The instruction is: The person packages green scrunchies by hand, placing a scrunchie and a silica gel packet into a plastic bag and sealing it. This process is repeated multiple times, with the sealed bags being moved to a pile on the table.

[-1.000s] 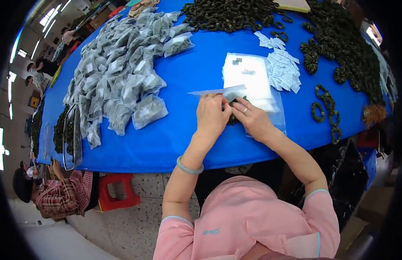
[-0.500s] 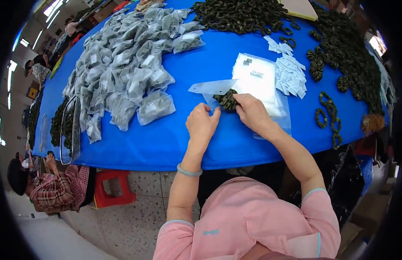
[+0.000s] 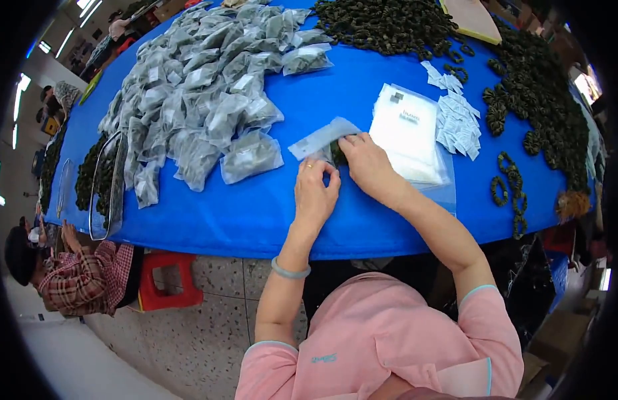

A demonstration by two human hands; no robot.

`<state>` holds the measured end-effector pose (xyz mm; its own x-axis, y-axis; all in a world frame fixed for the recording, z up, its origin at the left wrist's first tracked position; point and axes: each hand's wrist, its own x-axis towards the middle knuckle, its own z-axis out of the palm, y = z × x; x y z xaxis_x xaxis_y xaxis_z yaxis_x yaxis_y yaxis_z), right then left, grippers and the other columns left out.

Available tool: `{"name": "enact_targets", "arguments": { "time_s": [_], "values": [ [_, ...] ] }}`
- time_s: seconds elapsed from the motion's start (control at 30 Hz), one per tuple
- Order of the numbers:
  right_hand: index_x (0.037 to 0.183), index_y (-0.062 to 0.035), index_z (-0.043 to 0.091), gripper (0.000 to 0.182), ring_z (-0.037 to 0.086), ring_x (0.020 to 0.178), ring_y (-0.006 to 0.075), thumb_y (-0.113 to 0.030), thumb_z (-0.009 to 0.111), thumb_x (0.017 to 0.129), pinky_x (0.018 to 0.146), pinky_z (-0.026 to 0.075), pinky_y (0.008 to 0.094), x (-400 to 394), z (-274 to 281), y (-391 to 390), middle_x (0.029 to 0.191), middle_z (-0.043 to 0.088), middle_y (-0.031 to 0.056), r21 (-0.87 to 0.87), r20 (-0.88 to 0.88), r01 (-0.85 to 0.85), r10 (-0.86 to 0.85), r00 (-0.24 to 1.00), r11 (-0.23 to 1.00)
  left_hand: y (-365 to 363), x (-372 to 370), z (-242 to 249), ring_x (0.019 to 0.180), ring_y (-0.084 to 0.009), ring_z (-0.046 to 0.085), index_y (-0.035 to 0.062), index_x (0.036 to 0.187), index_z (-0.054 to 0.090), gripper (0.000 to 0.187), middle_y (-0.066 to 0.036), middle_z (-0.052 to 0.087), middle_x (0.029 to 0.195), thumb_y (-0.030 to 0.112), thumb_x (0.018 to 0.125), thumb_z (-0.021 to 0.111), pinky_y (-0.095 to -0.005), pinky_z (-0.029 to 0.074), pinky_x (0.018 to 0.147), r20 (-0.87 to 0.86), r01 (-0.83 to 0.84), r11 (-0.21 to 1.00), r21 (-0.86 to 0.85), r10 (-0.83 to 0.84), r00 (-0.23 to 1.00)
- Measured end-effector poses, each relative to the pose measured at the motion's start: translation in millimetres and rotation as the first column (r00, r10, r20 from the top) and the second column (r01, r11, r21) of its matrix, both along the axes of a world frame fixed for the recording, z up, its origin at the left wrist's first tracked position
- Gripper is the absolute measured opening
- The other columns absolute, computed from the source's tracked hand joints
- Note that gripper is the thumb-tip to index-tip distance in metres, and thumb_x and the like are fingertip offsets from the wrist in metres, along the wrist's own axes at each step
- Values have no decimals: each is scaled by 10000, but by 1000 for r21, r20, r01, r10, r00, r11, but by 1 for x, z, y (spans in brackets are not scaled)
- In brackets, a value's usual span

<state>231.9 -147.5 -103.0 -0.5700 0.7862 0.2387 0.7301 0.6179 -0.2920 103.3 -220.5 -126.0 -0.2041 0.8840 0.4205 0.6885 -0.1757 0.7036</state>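
A frosted plastic bag [image 3: 324, 138] lies slanted in front of me, its pale flap toward the back. My left hand [image 3: 315, 191] pinches the bag's near-left side with thumb and fingertips. My right hand [image 3: 370, 165] is closed on the bag's right side, fingers bent over it. Between the hands, a strip of a dark green scrunchie bundle [image 3: 337, 155] shows at the bag; my right hand hides most of it. Right beside that hand lies a stack of white printed bags [image 3: 403, 137], with a pile of small white labels [image 3: 459, 123] beyond it.
Filled bags [image 3: 202, 100] are heaped at the left on the blue table [image 3: 255, 230]. Dark green scrunchies [image 3: 389, 23] lie piled at the back, more [image 3: 542, 100] along the right. A wire-framed basket [image 3: 109, 187] stands at the left edge; a person [image 3: 82, 277] sits near a red stool [image 3: 167, 280].
My right hand has moved left with the scrunchie bundle, now mostly hidden at the bag. The bag's flap has tilted. The camera view has shifted slightly.
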Motion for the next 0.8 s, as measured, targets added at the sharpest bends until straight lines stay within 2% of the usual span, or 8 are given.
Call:
{"name": "enact_targets", "arguments": {
  "time_s": [0.03, 0.2, 0.27, 0.33, 0.37, 0.43, 0.5, 0.8],
  "values": [
    [1014, 30, 626, 190, 587, 1068, 353, 9, 603, 826, 841, 529, 374, -7, 6, 1, 1090, 655, 176, -1, -1, -4, 4, 1000, 1000, -3, -1, 0, 809, -283, 592, 27, 758, 590, 67, -116, 630, 824, 42, 805, 636, -348, 496, 751, -1, -4, 1000, -1, 4, 1000],
    [1051, 2, 626, 214, 553, 1140, 325, -5, 614, 837, 902, 516, 370, -29, 30, 3, 1160, 638, 151, -580, -97, 68, -152, 984, 812, -21, 0, 19, 821, -287, 583, 24, 762, 591, 76, -128, 630, 850, 49, 795, 655, -359, 498, 762, 91, 7, 977, -214, 13, 996],
    [1073, -4, 620, 227, 558, 1144, 315, -6, 604, 846, 936, 500, 370, -26, 9, 1, 1160, 640, 140, -244, -107, -109, 85, 991, 964, -31, -7, 43, 844, -288, 589, 18, 800, 614, 63, -134, 643, 885, 53, 789, 665, -364, 503, 765, 76, -84, 887, -453, 132, 988],
    [1094, -10, 613, 240, 563, 1148, 305, -8, 595, 855, 971, 485, 370, -25, -10, -1, 1160, 642, 129, 116, -31, -302, 307, 951, 946, -38, -12, 56, 868, -289, 596, 11, 839, 638, 82, -141, 655, 921, 57, 782, 676, -368, 508, 768, 32, -161, 730, -664, 244, 969],
    [1094, -10, 613, 240, 563, 1148, 305, -8, 595, 855, 971, 485, 370, -26, -15, -2, 1160, 642, 129, 114, -31, -305, 311, 950, 945, -37, -14, 54, 868, -289, 596, 11, 839, 638, 82, -141, 655, 921, 57, 782, 676, -368, 508, 768, 32, -164, 728, -665, 247, 968],
    [1111, -20, 609, 247, 563, 1160, 300, -12, 580, 866, 996, 471, 371, -29, -23, -6, 1165, 641, 118, 219, -27, -295, 308, 951, 930, -29, -19, 40, 838, -277, 609, 1, 890, 660, 127, -130, 669, 928, 61, 780, 683, -355, 515, 755, -91, -284, 927, -244, 269, 959],
    [1127, -31, 605, 254, 563, 1172, 294, -17, 565, 877, 1021, 457, 373, -30, -28, -8, 1171, 639, 106, 327, -25, -278, 303, 953, 903, -22, -23, 26, 807, -265, 621, -10, 941, 682, 180, -120, 683, 935, 65, 778, 690, -342, 521, 742, -192, -289, 927, 241, 337, 922],
    [1142, -53, 605, 259, 564, 1189, 292, -68, 571, 886, 1001, 477, 360, -13, -34, -8, 1181, 634, 104, 279, -60, -246, 273, 960, 928, -7, -33, -6, 906, -283, 632, -8, 989, 693, 228, -117, 705, 990, 64, 773, 695, -359, 524, 773, -221, -191, 981, 20, 191, 956]
  ]
}}
